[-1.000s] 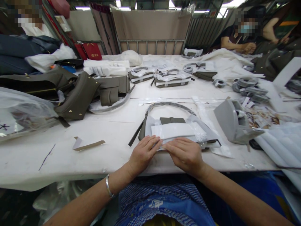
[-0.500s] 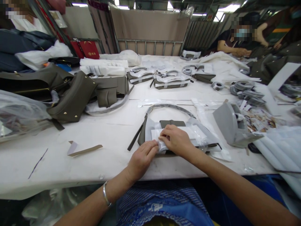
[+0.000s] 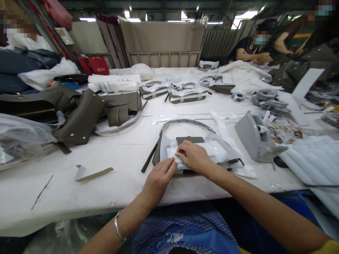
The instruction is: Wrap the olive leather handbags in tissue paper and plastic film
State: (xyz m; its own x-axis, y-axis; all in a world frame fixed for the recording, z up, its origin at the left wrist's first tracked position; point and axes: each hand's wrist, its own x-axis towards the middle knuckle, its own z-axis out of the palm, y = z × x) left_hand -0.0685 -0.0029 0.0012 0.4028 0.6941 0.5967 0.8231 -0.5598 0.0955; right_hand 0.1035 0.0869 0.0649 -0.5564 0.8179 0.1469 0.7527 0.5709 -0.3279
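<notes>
An olive-grey handbag lies in front of me, its front partly covered by white padding sheets and clear film. Its wrapped strap arcs away behind it. My left hand rests with extended fingers on the bag's near left edge, over the wrapping. Beside it, my right hand is closed in a pinch at the white wrapping; whatever sits between the fingertips is too small to make out. The two hands nearly touch.
Left stand unwrapped olive bags and a plastic bag. A folded paper strip lies nearby. Several wrapped bags sit farther back. Right are a grey tape dispenser, strap coils and foam sheets. A co-worker works at far right.
The camera view has shifted slightly, moving the scene a little left and down. Both hands stay at nearly the same place on the wrapped bag.
</notes>
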